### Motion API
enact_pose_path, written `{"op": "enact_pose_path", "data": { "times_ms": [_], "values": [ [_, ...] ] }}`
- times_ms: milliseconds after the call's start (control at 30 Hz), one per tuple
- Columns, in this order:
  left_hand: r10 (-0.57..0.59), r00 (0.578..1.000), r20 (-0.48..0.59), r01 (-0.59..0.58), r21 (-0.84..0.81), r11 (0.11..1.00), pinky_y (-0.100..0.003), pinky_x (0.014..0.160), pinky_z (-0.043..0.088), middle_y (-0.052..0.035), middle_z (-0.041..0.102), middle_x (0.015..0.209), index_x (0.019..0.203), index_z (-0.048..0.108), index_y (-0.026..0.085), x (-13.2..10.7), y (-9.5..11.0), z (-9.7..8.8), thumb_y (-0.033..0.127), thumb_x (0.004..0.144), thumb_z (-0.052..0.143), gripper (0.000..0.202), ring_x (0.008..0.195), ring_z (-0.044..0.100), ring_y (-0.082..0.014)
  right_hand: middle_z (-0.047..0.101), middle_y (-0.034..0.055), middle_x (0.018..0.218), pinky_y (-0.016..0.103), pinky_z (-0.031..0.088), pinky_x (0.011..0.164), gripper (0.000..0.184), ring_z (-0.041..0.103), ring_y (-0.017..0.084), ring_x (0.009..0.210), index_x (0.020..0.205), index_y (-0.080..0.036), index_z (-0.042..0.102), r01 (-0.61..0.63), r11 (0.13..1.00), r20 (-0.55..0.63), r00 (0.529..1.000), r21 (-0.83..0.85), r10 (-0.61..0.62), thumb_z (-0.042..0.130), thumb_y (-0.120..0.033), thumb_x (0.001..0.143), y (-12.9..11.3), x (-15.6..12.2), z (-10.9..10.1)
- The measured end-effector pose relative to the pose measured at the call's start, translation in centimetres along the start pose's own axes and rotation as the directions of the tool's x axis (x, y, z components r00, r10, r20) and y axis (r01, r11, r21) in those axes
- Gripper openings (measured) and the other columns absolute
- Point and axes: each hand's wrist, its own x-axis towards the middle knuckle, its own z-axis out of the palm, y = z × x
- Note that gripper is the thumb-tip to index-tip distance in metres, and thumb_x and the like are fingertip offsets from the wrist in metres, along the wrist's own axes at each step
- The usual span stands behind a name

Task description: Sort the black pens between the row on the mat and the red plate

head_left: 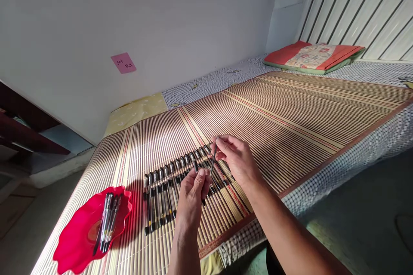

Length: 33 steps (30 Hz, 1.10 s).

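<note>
My left hand (192, 193) is closed around a black pen barrel (195, 166), held just above a row of several black pens (167, 184) laid side by side on the bamboo mat (290, 116). My right hand (237, 157) pinches a thin pen refill (213, 159) between thumb and fingers, its lower end reaching toward the left hand. Both hands hover over the right end of the pen row. A red scalloped plate (77, 240) at the front left holds several pens with clear barrels (108, 221).
The mat covers a bed with a checked sheet (355, 150). A red and floral pillow (314, 56) lies at the far end. A pink sticky note (123, 62) hangs on the white wall. Dark wooden furniture (19, 129) stands at the left.
</note>
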Motion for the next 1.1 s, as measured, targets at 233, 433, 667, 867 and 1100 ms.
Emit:
{"op": "enact_pose_path", "data": {
  "times_ms": [233, 433, 667, 867, 1100],
  "values": [
    [0.049, 0.995, -0.084, -0.034, 0.172, 0.984, -0.025, 0.055, 0.033, 0.0027, 0.048, 0.065, 0.073, 0.059, 0.020, -0.3, -1.2, 1.1, 0.067, 0.091, 0.066, 0.051, 0.060, 0.039, -0.0125, 0.074, 0.0058, 0.080, 0.030, 0.053, 0.059, 0.021, 0.065, 0.017, 0.069, 0.088, -0.018, 0.075, 0.048, 0.907, 0.186, 0.982, -0.419, 0.034, 0.078, -0.039, 0.089, 1.3, -1.2, 1.0],
    [0.051, 0.999, -0.012, -0.047, 0.247, 0.968, -0.029, 0.069, 0.048, -0.0060, 0.069, 0.085, 0.095, 0.075, 0.019, -0.5, -0.2, 1.0, 0.066, 0.092, 0.066, 0.048, 0.077, 0.060, -0.0195, 0.076, 0.0062, 0.082, 0.030, 0.053, 0.064, 0.018, 0.067, 0.017, 0.070, 0.087, -0.017, 0.076, 0.019, 0.857, 0.170, 0.982, -0.515, 0.081, 0.077, -0.035, 0.087, -0.1, 0.3, -1.7],
    [0.080, 0.982, -0.173, -0.048, 0.182, 0.982, -0.031, 0.078, 0.055, -0.0077, 0.076, 0.095, 0.111, 0.079, 0.019, -0.1, 1.5, -2.9, 0.065, 0.087, 0.073, 0.051, 0.090, 0.070, -0.0221, 0.067, -0.0004, 0.063, 0.025, 0.037, 0.053, 0.015, 0.054, 0.011, 0.055, 0.076, -0.015, 0.076, -0.178, 0.515, -0.075, 0.974, -0.838, 0.215, 0.073, -0.026, 0.086, -0.1, 5.3, -7.0],
    [0.088, 0.979, -0.185, -0.057, 0.164, 0.985, -0.029, 0.072, 0.053, -0.0059, 0.074, 0.087, 0.104, 0.080, 0.017, 0.2, 1.4, -3.2, 0.065, 0.081, 0.079, 0.053, 0.080, 0.068, -0.0190, 0.068, 0.0017, 0.060, 0.023, 0.038, 0.052, 0.019, 0.057, 0.012, 0.055, 0.067, -0.013, 0.073, -0.199, 0.431, -0.097, 0.964, -0.880, 0.248, 0.075, -0.020, 0.085, 3.6, 6.7, -6.6],
    [0.061, 0.987, -0.150, -0.034, 0.177, 0.984, -0.031, 0.073, 0.054, -0.0071, 0.075, 0.089, 0.106, 0.080, 0.018, 0.2, 1.4, -3.2, 0.065, 0.082, 0.078, 0.054, 0.080, 0.069, -0.0198, 0.081, 0.0099, 0.087, 0.025, 0.047, 0.059, 0.012, 0.071, 0.017, 0.072, 0.079, -0.015, 0.080, -0.217, 0.372, -0.130, 0.960, -0.902, 0.247, 0.078, -0.022, 0.088, 6.0, 6.9, -6.6]
  ]
}}
